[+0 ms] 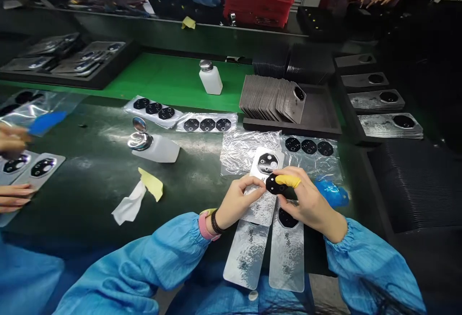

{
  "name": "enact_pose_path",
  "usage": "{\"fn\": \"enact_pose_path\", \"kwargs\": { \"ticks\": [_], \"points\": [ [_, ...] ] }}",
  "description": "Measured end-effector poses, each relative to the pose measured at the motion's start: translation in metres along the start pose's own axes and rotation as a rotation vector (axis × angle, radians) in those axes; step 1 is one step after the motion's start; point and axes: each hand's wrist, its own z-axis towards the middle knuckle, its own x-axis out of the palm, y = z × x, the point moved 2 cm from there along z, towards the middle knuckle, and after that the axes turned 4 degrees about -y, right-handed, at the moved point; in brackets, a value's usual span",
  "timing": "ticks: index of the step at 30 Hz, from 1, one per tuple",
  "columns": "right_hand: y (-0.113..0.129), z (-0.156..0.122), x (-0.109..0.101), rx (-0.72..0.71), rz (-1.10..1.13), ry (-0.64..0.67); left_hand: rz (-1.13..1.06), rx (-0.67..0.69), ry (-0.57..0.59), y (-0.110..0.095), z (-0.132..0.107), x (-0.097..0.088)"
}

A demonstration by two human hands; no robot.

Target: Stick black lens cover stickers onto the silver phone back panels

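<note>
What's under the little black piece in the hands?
Under the black piece lies a silver back cover. The left hand and right hand hide part of its middle.

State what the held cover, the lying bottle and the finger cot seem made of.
Cover: likely glossy plastic or glass, marbled silver sheen. Bottle: translucent white plastic, shiny metal cap. Cot: probably yellow latex, matte, clinging to the fingertip.

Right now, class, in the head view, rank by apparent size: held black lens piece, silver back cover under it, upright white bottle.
1. silver back cover
2. upright white bottle (farther away, so unsure)
3. black lens piece
</note>
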Motion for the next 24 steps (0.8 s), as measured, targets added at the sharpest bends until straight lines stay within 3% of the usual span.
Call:
{"fn": "enact_pose_path", "kwargs": {
  "ticks": [8, 12, 15, 19, 24],
  "points": [
    [0.006, 0.000, -0.003, 0.064, 0.111, 0.001, 0.011, 0.016, -0.019, -0.001, -0.007, -0.003],
    [0.002, -0.001, -0.012, 0.437, 0.244, -0.109, -0.004, 0.036, -0.049, -0.002, -0.011, -0.004],
    [0.000, -0.003, -0.014, 0.708, 0.430, -0.119, -0.007, 0.069, -0.063, -0.003, -0.014, -0.004],
    [0.000, -0.003, -0.012, 0.853, 0.592, -0.089, -0.001, 0.110, -0.065, -0.004, -0.017, -0.003],
    [0.001, -0.002, -0.017, 0.893, 0.623, -0.090, 0.035, 0.188, -0.042, -0.001, -0.021, -0.001]
  ]
}}
